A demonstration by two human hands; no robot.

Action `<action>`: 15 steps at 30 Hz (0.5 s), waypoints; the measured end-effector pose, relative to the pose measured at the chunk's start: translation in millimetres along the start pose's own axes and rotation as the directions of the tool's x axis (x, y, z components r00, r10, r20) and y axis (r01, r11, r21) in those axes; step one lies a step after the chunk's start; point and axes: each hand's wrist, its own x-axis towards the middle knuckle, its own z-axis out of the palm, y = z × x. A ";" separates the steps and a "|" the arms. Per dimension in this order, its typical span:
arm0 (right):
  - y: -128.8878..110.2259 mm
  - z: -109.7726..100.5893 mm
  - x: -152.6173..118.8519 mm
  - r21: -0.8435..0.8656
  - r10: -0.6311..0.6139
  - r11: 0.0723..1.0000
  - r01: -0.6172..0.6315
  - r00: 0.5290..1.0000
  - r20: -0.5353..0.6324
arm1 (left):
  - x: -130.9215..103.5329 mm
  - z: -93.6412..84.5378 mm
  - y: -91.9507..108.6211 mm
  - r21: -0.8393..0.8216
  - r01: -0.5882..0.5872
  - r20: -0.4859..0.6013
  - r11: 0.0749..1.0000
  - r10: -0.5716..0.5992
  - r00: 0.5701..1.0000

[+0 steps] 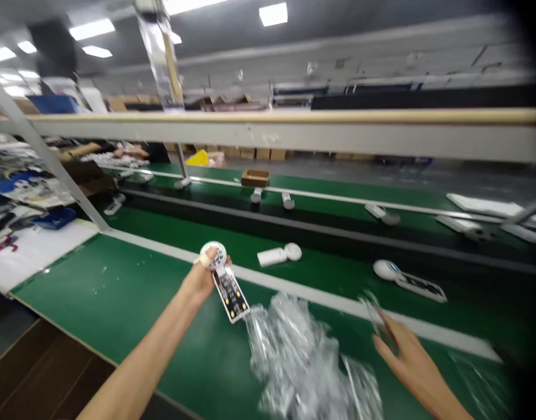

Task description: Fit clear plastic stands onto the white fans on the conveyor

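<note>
My left hand (201, 279) is closed on a white round-headed handheld device (230, 294), thumb on its round head. The device's handle points down and to the right, showing a black circuit board with small yellow parts. On the right, my right hand (406, 356) is blurred by motion, its fingers around a clear plastic bag (372, 306). Between the hands lies a pile of crumpled clear plastic bags (300, 356) on the green table (119, 297). Beyond them are a white device (279, 255) and another device with its board exposed (410, 281).
A pale rail (171, 249) separates the table from the green and black belt area behind. More white devices (377, 213) lie along the far side, near a brown box (255, 178). A shelf beam (268, 131) crosses overhead. Another person's arms (82, 151) show at the far left.
</note>
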 end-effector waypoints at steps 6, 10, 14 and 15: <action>-171.4 19.8 1.6 0.237 -0.186 0.962 0.133 0.957 0.222 | -9.3 30.5 -24.7 0.026 0.012 0.034 1.000 -0.013 0.999; -232.8 35.7 -3.8 0.157 -0.133 0.983 0.100 0.968 0.213 | -16.6 30.6 -24.1 0.021 0.024 0.074 0.999 -0.025 0.997; -239.2 43.2 -17.7 0.105 -0.151 0.986 0.129 0.956 0.252 | -13.0 20.6 -19.7 0.072 0.020 0.088 0.997 -0.026 0.996; -239.3 44.7 -18.8 0.094 -0.153 0.987 0.133 0.955 0.254 | -11.4 18.3 -19.5 0.093 0.020 0.086 0.995 -0.028 0.996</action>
